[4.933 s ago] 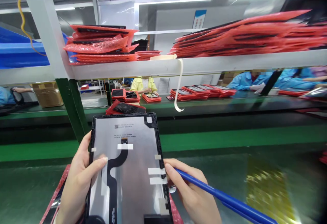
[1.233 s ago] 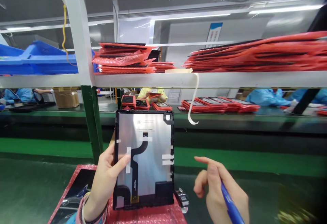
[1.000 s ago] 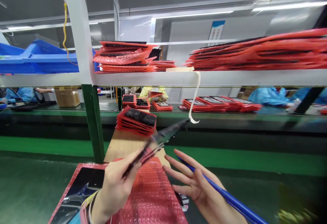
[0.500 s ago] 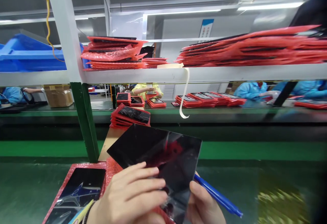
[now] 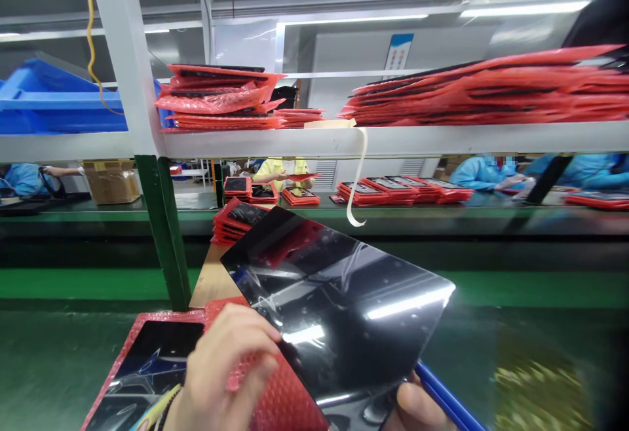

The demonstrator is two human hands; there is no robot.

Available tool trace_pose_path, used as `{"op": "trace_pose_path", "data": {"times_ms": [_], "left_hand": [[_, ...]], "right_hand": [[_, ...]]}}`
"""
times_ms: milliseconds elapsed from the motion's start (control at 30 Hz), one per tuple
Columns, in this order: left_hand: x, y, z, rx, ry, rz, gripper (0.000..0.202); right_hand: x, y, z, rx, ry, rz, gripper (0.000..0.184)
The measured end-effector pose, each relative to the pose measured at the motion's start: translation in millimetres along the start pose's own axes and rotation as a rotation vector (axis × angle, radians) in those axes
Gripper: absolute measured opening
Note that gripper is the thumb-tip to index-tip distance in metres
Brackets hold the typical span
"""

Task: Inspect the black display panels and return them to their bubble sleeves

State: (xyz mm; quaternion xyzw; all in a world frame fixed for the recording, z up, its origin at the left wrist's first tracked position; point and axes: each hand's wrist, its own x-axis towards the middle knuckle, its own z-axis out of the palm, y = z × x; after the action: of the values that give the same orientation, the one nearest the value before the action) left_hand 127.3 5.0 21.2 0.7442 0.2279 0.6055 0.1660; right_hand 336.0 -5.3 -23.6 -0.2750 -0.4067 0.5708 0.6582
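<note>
A glossy black screen panel (image 5: 344, 300) is held up at a tilt, its face reflecting the ceiling lights. My right hand (image 5: 417, 408) grips its lower right corner, with the thumb on the face, and also holds a blue pen (image 5: 449, 395); the other fingers are hidden behind. At the panel's left edge is my left hand (image 5: 230, 365), fingers bent and thumb apart, one fingertip at or close to the edge. Beneath lies a red bubble-wrap bag (image 5: 289, 388). Another dark panel (image 5: 147, 372) rests on red bubble wrap at the left.
Red-wrapped panels (image 5: 240, 218) are stacked on a cardboard piece (image 5: 213, 274) behind. A green-and-white post (image 5: 162, 234) stands at left, under a shelf (image 5: 393, 139) loaded with red bags (image 5: 472, 100). A blue bin (image 5: 59, 103) sits upper left. Co-workers (image 5: 484, 172) sit across the line.
The black panel has swung rightward and tilted, now catching the lights. My left hand has slid off its face to the left edge. My right hand and the pen have moved right and down.
</note>
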Motion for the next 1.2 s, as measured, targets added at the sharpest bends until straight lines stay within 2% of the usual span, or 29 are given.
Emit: {"op": "trace_pose_path", "data": {"times_ms": [67, 133, 233, 267, 300, 367, 433, 467, 600, 700, 767, 833, 900, 967, 1000, 1100, 1200], "left_hand": [[-2, 3, 3.7, -0.004, -0.122, 0.134, 0.019], [-3, 4, 6.3, -0.01, -0.202, 0.176, 0.023], [-2, 2, 4.4, -0.108, -0.304, 0.129, 0.025], [-2, 1, 3.3, -0.139, -0.298, 0.08, 0.024], [-2, 0, 2.5, -0.151, -0.249, 0.011, 0.021], [-1, -1, 2.9, -0.118, -0.06, -0.157, 0.015], [-1, -2, 4.3, -0.098, 0.108, -0.32, 0.018], [1, -3, 4.3, -0.115, 0.139, -0.392, 0.021], [13, -10, -5.8, -0.308, 0.006, -0.642, 0.023], [22, -17, -15.0, -0.465, 0.019, -0.747, 0.024], [24, -22, -15.1, -0.605, 0.083, -0.78, 0.024], [25, -25, -10.1, -0.765, 0.202, -0.782, 0.021], [24, -26, -3.5, -0.856, 0.427, -0.746, 0.02], [23, -28, 1.0, -0.854, 0.655, -0.684, 0.021], [23, -28, 1.9, -0.836, 0.733, -0.653, 0.02], [22, -26, 0.5, -0.779, 0.823, -0.562, 0.02], [20, -20, -1.7, -0.704, 0.859, -0.508, 0.024]], "right_hand": [[-1, -1, -1, -0.055, -0.019, 0.03, 0.069], [-2, -1, -1, -0.124, -0.06, 0.1, 0.073], [-1, 0, 2, -0.113, -0.114, 0.153, 0.076], [0, 2, 2, -0.08, -0.122, 0.147, 0.074], [0, 4, 1, -0.044, -0.121, 0.126, 0.071], [1, 8, -4, 0.019, -0.1, 0.06, 0.065], [1, 11, -9, 0.046, -0.074, -0.012, 0.061], [2, 11, -11, 0.05, -0.058, -0.045, 0.056], [5, 4, 1, 0.207, -0.046, -0.179, 0.024], [6, -1, 16, 0.353, -0.067, -0.158, 0.018], [7, 1, 18, 0.34, -0.069, -0.125, 0.015], [8, 8, 14, 0.312, -0.086, -0.156, 0.013], [8, 15, 9, 0.285, -0.082, -0.177, 0.016], [8, 18, 9, 0.217, -0.01, -0.155, 0.023], [7, 17, 11, 0.164, 0.032, -0.14, 0.027], [1, 10, 26, 0.008, 0.073, -0.119, 0.041], [-7, 4, 40, -0.075, -0.037, -0.151, 0.054]]}}
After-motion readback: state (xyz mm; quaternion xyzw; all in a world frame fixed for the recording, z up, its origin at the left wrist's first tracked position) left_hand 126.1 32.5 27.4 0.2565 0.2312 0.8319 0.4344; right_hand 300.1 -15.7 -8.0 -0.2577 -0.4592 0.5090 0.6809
